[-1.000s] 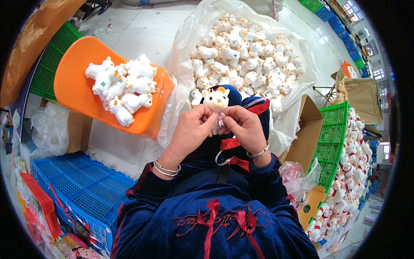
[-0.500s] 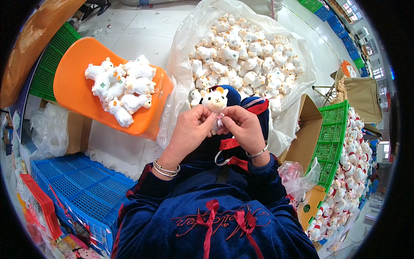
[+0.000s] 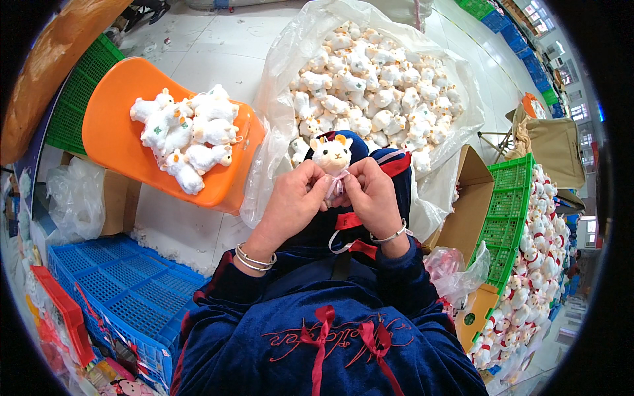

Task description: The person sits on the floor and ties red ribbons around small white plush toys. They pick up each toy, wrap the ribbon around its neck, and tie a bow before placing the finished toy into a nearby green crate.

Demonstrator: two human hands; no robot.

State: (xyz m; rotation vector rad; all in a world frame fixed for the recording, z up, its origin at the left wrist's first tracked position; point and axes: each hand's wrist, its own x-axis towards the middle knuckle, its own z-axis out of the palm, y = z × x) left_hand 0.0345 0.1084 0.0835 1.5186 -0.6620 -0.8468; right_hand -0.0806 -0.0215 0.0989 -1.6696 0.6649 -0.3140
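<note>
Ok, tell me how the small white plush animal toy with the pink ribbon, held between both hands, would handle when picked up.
The small white plush animal toy looks fuzzy and stuffed, so it is probably soft, squashy and light. The left hand and right hand pinch it with fingertips only, which suggests little weight. Its thin pink ribbon seems floppy and could slip loose.

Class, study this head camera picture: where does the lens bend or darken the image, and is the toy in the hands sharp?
Head view: fisheye bends the green crate and floor lines toward the rim; black corners vignette the frame; lighting is even and soft, with glare on the clear plastic bag; the small plush toy between left hand and right hand is sharp.
</note>
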